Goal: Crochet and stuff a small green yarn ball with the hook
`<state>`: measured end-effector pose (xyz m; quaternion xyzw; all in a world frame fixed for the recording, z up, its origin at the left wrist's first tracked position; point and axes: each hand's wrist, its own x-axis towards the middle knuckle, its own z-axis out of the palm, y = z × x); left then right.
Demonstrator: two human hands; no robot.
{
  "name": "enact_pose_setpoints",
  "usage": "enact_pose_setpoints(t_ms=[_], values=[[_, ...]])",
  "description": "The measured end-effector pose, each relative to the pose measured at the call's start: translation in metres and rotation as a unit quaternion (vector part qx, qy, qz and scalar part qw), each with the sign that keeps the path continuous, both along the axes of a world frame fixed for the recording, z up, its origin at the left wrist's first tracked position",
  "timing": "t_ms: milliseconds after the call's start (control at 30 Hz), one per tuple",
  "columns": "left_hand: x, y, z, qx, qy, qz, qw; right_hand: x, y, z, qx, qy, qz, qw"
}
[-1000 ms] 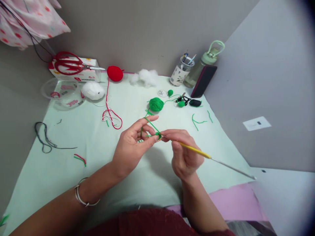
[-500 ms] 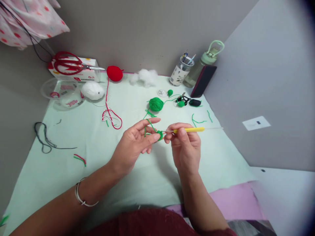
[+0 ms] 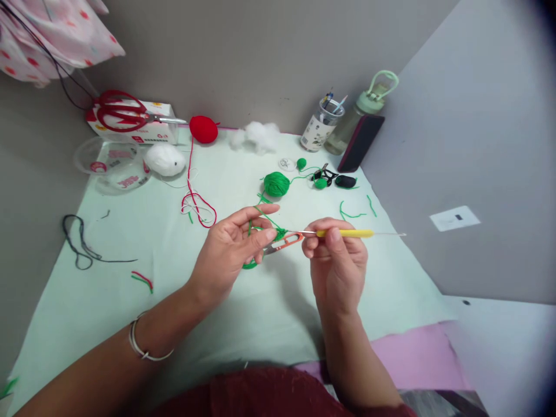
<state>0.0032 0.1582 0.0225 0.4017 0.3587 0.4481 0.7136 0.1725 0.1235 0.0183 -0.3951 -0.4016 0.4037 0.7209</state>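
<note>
Between thumb and fingers, my left hand (image 3: 232, 246) pinches a small green crochet piece (image 3: 280, 233), with green yarn running over the raised index finger. That strand leads back to a green yarn ball (image 3: 276, 184) on the table. My right hand (image 3: 339, 255) is closed around the yellow handle of a crochet hook (image 3: 345, 233); its thin metal shaft points left and its tip meets the green piece. Just below, orange-handled thread snips (image 3: 289, 241) lie on the cloth, partly covered by my left hand.
Red scissors (image 3: 124, 113) rest on a box at the back left, near a clear plastic container (image 3: 108, 156) and red yarn ball (image 3: 204, 130). White stuffing (image 3: 256, 137), a pen cup (image 3: 322, 124), a bottle (image 3: 369, 107) and a phone (image 3: 362, 143) line the back.
My right hand and the hook have shifted right, and my left hand slightly left. The orange snips now show between the hands, and the yarn strand slants more from the left index finger.
</note>
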Motion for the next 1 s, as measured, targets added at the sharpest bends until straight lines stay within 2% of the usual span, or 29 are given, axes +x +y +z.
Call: enact_pose_setpoints(t_ms=[200, 400, 567, 800, 1000], values=[[-0.0001, -0.0004, 0.0027, 0.025, 0.024, 0.0, 0.999, -0.0012, 0.0006, 0.0012, 0.024, -0.034, 0.0, 0.999], [0.001, -0.0024, 0.0053, 0.01, 0.038, -0.006, 0.999, -0.0013, -0.0005, -0.0035, 0.079, -0.104, 0.001, 0.991], [0.0006, -0.0018, 0.0039, 0.006, 0.043, 0.005, 0.999, 0.0013, -0.0032, -0.007, 0.082, -0.127, 0.013, 0.988], [0.0002, -0.001, 0.0028, 0.002, 0.031, 0.016, 0.999, 0.0008, -0.005, -0.0051, 0.102, -0.173, -0.013, 0.98], [0.0006, -0.0024, 0.0035, 0.002, 0.028, 0.007, 1.0, 0.0016, -0.0038, -0.0072, 0.095, -0.149, 0.003, 0.984]])
